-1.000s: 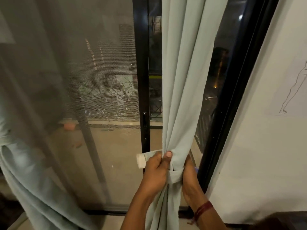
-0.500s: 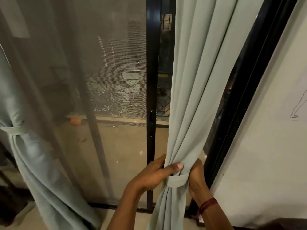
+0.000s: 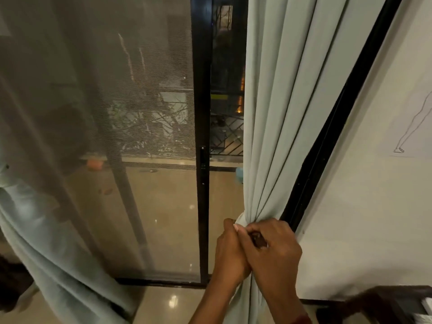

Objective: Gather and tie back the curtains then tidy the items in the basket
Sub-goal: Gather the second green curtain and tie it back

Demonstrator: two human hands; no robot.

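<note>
Fingers on both hands are curling tight around the bunched waist of the pale sage-green fabric curtain (image 3: 275, 127), right at the pinch point beside the black metal door frame (image 3: 327, 141). My left hand (image 3: 230, 256) is clamping the gather from the glass side, and my right hand (image 3: 272, 251) is overlapping it, pinching something small and dark that I honestly can't make out.

I'm reading this cloth as soft, light and floppy, so the folds are probably going to slump the second I'm easing off. I'm thinking the best hold is exactly here at the narrowest bunch, squeezing all the pleats together.

Further out, the second pale green curtain (image 3: 60, 265) is hanging by the grey mesh screen panel (image 3: 98, 113) on the left. No basket is showing anywhere.
</note>
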